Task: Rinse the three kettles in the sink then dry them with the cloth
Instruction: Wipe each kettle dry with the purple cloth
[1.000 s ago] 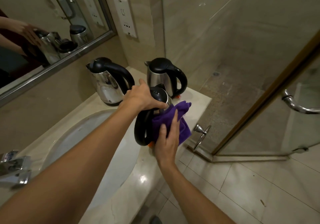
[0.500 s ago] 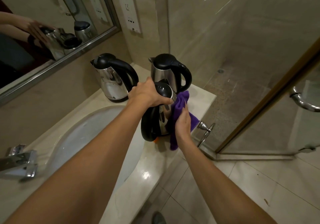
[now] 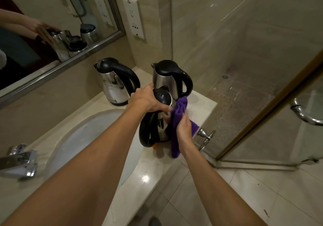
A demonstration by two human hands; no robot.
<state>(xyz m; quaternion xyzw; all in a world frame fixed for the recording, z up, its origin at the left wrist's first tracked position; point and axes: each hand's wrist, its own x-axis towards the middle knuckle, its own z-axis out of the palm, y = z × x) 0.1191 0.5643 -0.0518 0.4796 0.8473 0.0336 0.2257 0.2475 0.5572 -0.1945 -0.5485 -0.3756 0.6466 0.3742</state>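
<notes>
Three steel kettles with black lids and handles stand on the marble counter (image 3: 150,166). My left hand (image 3: 148,101) grips the lid of the nearest kettle (image 3: 161,127), which stands near the counter's front edge, handle toward me. My right hand (image 3: 184,129) holds a purple cloth (image 3: 176,120) against that kettle's right side. The cloth hangs down past my wrist. A second kettle (image 3: 115,84) stands behind on the left, and a third kettle (image 3: 169,77) at the back right corner.
The white sink basin (image 3: 73,138) lies left of the nearest kettle, with a chrome tap (image 3: 19,159) at the far left. A mirror (image 3: 43,33) runs along the wall. A glass shower door (image 3: 279,112) with a chrome handle (image 3: 304,113) stands on the right.
My right hand has slid the cloth round from the kettle's front to its right side and a little upward. My left hand keeps its grip on the lid.
</notes>
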